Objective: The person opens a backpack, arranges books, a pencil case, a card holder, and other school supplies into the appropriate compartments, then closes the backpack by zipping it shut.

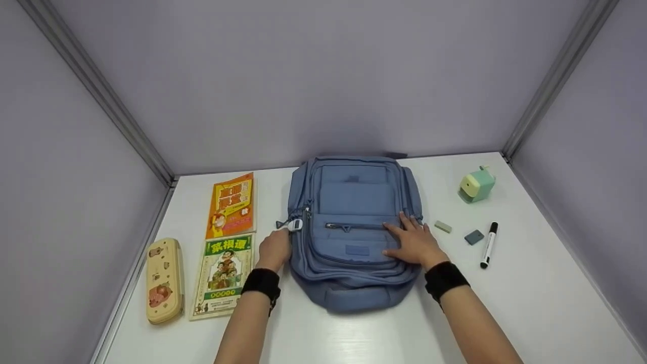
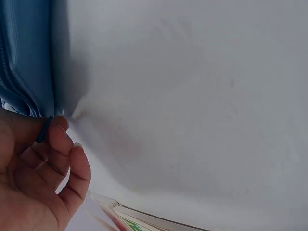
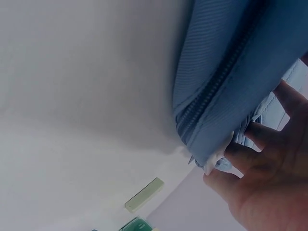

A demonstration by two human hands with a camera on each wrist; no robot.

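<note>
One backpack point(image 1: 356, 198); left of it, two books point(image 1: 231, 206) point(image 1: 223, 273) and one pencil case point(image 1: 165, 280); right of it, one sharpener point(image 1: 477, 185), two small blocks point(image 1: 443, 226) point(image 1: 474, 237) and one marker point(image 1: 489, 245). Two black wristbands point(image 1: 261, 286) point(image 1: 446, 279) flank it.

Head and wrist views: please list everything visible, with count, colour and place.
Backpack: 1, blue, centre
Tag: 1, white, backpack's left
Pull loop: 1, dark blue, backpack's left
Books: 2, orange and green-cream, left of backpack
Pencil case: 1, pale yellow, left edge
Sharpener: 1, mint and yellow, far right
Marker: 1, white and black, right
Small blocks: 2, pale green and dark grey, right
Table: 1, white, beneath
Panels: 3, pale lilac, around table
Posts: 2, grey, corners
Wristbands: 2, black, on wrists
Forearms: 2, bare, foreground
Left hand: 1, bare, pinching pull loop
Right hand: 1, bare, on backpack front
</note>
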